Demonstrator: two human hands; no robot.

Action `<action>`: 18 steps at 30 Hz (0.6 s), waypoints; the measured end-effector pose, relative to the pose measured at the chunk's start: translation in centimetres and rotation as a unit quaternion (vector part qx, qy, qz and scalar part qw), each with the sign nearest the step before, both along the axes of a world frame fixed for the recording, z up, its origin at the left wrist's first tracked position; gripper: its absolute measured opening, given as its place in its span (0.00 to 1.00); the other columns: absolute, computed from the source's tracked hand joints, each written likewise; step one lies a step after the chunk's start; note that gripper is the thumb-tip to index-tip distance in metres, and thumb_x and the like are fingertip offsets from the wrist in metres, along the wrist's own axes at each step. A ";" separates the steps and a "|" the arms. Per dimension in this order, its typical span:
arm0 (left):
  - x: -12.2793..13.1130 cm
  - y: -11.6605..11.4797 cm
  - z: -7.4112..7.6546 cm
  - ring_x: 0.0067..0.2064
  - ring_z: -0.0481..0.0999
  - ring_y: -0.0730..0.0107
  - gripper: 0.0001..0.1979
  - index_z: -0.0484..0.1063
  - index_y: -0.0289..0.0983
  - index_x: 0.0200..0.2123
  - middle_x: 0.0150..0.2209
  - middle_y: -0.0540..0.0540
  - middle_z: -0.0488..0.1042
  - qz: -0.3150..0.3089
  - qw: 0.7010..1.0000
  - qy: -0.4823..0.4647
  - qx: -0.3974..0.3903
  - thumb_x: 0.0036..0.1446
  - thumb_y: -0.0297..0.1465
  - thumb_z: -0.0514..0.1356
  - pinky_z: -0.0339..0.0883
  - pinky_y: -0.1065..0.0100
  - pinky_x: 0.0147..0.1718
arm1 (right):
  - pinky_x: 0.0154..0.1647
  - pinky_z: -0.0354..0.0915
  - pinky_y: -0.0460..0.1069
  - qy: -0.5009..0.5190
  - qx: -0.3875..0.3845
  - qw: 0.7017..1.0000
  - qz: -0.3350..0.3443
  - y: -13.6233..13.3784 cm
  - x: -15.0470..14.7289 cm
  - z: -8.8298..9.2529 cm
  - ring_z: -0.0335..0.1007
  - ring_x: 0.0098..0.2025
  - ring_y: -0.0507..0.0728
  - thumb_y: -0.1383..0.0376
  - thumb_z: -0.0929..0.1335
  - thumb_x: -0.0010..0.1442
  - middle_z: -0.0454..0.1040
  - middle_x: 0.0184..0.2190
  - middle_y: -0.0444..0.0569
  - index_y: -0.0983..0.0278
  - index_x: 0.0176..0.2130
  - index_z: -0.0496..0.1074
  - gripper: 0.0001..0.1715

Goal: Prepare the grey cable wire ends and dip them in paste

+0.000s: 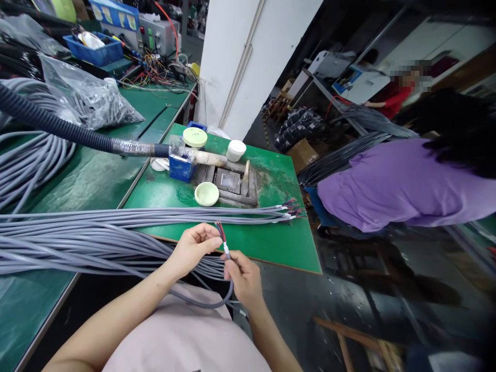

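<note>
My right hand (244, 276) is closed around a grey multi-core cable (209, 305) just below its stripped end, which points up. Above a white band (226, 248) at the end of the jacket, thin red, blue and dark wires (220, 231) fan out. My left hand (197, 245) has its fingers curled, with thumb and fingertips against these wires from the left. From my right hand the cable loops down and back to the left. Just beyond my hands, a row of similar grey cables (232, 213) lies across the green table (287, 248), stripped ends to the right.
A solder pot (228, 182) is set into the tabletop, with a pale green dish (206, 194), a white tub (236, 150) and a ribbed hose (77, 135) around it. Coiled cables (34, 170) lie at left. A person in purple (403, 186) sits at right.
</note>
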State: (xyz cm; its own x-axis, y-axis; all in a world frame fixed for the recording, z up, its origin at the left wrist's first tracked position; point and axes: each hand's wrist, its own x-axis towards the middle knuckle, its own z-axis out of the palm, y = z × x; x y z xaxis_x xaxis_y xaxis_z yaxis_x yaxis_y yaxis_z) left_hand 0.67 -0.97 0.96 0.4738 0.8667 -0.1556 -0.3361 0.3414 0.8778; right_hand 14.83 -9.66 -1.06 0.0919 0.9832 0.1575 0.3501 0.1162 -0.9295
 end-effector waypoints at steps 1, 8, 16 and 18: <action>-0.1 0.1 0.0 0.22 0.63 0.81 0.13 0.71 0.33 0.27 0.21 0.53 0.68 0.009 1.000 0.007 0.001 0.44 0.36 0.69 0.58 0.76 0.23 | 0.23 0.58 0.42 0.002 -0.002 1.000 0.001 0.0 0.0 0.0 0.61 0.19 0.46 0.66 0.61 0.63 0.65 0.17 0.37 0.63 0.35 0.70 0.09; -0.2 0.3 -0.4 0.22 0.63 0.81 0.13 0.72 0.34 0.27 0.22 0.53 0.69 0.017 1.000 0.011 -0.007 0.44 0.36 0.68 0.59 0.76 0.23 | 0.23 0.57 0.43 0.010 -0.010 1.000 0.017 0.0 0.0 -0.2 0.60 0.19 0.47 0.66 0.60 0.63 0.64 0.17 0.37 0.63 0.35 0.70 0.10; 0.9 -0.3 0.5 0.23 0.66 0.79 0.15 0.68 0.33 0.21 0.22 0.51 0.70 -0.025 1.000 0.009 -0.009 0.44 0.37 0.68 0.61 0.74 0.25 | 0.25 0.57 0.43 0.020 -0.004 0.998 -0.060 0.8 -0.8 0.1 0.59 0.22 0.47 0.65 0.66 0.58 0.65 0.20 0.38 0.63 0.33 0.69 0.03; 1.2 -0.3 0.5 0.24 0.67 0.78 0.14 0.69 0.33 0.22 0.21 0.51 0.71 -0.027 1.000 0.002 -0.010 0.45 0.37 0.68 0.61 0.74 0.25 | 0.20 0.55 0.43 0.122 -0.025 0.991 -0.058 1.2 -0.9 0.0 0.55 0.18 0.46 0.61 0.64 0.61 0.61 0.16 0.37 0.63 0.31 0.68 0.10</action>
